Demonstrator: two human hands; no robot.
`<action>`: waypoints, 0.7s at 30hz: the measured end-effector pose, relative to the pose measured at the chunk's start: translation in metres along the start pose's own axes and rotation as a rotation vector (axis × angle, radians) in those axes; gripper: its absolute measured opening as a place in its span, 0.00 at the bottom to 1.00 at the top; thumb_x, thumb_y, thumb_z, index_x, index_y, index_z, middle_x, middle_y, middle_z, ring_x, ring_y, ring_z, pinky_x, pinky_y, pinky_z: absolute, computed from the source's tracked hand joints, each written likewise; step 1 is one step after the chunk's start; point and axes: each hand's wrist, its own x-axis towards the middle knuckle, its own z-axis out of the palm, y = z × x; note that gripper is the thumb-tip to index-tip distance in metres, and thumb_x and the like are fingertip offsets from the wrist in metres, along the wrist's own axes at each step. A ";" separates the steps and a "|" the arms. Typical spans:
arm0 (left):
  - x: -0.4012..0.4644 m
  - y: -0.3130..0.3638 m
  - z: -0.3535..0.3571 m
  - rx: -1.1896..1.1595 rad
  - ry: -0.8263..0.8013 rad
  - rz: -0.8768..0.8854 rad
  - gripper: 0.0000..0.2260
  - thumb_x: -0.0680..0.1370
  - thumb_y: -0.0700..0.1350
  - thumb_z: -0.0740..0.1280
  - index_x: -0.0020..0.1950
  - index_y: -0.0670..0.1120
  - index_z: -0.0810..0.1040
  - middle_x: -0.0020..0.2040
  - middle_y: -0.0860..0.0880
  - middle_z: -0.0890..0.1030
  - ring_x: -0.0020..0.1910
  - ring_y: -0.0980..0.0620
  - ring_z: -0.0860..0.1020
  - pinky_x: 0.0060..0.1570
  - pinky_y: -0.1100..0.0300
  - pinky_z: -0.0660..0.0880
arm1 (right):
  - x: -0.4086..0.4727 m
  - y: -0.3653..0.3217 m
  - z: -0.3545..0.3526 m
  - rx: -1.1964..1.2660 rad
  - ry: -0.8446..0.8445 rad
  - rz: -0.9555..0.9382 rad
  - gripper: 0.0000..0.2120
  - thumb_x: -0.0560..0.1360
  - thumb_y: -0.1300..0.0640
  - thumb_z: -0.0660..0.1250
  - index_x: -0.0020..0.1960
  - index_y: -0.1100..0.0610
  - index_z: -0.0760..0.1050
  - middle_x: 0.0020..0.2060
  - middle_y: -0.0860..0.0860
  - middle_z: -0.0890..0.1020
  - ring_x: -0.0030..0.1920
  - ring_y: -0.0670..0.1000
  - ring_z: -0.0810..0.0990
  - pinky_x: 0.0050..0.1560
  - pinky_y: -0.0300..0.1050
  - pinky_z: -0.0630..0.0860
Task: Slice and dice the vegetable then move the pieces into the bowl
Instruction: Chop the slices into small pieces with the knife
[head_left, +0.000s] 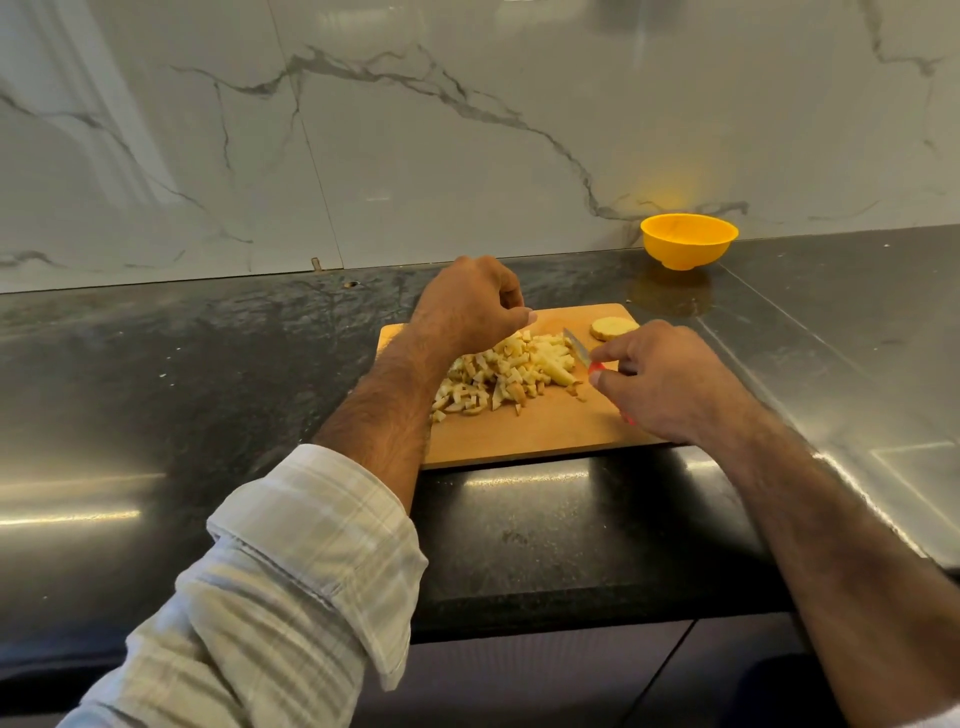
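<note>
A wooden cutting board (540, 431) lies on the dark, glossy counter (208, 374), its near edge close to the counter's front lip. Most of the vegetable sits on the board as a loose heap of pale diced pieces (506, 371), spread from the middle toward the left side, with a few stray bits just in front of the heap. One round slice (614, 328) lies flat near the board's far right corner, apart from the heap. The person's left hand (470, 306) hovers over the far left part of the heap, fingers curled inward toward the palm; whether they pinch any piece I cannot tell from here. The right hand (670, 382) is over the right side of the board, its fingers wrapped round the red handle of a small knife (581, 349), of which only a sliver of red shows below the thumb. The short blade points away and to the left, its tip beside the right edge of the heap, between the heap and the round slice. A yellow bowl (688, 241) stands upright on the counter behind and to the right of the board, well apart from it, close against the white marble-veined wall (415, 156). The left forearm wears a rolled-back pale checked sleeve (291, 571); the right forearm is bare.
</note>
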 end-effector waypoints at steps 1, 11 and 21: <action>0.000 0.002 0.001 0.004 0.002 0.011 0.09 0.77 0.56 0.76 0.47 0.51 0.87 0.42 0.56 0.85 0.43 0.57 0.83 0.48 0.51 0.85 | 0.001 0.003 0.002 0.061 0.003 -0.011 0.16 0.80 0.49 0.71 0.68 0.47 0.82 0.53 0.50 0.86 0.55 0.49 0.83 0.59 0.50 0.81; -0.002 0.017 0.009 0.044 0.012 0.079 0.09 0.79 0.55 0.73 0.47 0.51 0.87 0.39 0.58 0.82 0.39 0.57 0.80 0.40 0.56 0.82 | -0.005 0.010 0.013 0.470 0.068 -0.128 0.12 0.82 0.49 0.70 0.64 0.46 0.83 0.33 0.49 0.86 0.34 0.44 0.82 0.37 0.36 0.73; -0.002 0.005 0.002 0.091 -0.031 -0.001 0.02 0.75 0.47 0.72 0.44 0.53 0.85 0.41 0.58 0.82 0.42 0.57 0.81 0.45 0.51 0.85 | 0.000 0.022 0.018 0.401 0.138 0.013 0.12 0.80 0.48 0.72 0.63 0.45 0.85 0.36 0.48 0.86 0.33 0.43 0.83 0.40 0.40 0.75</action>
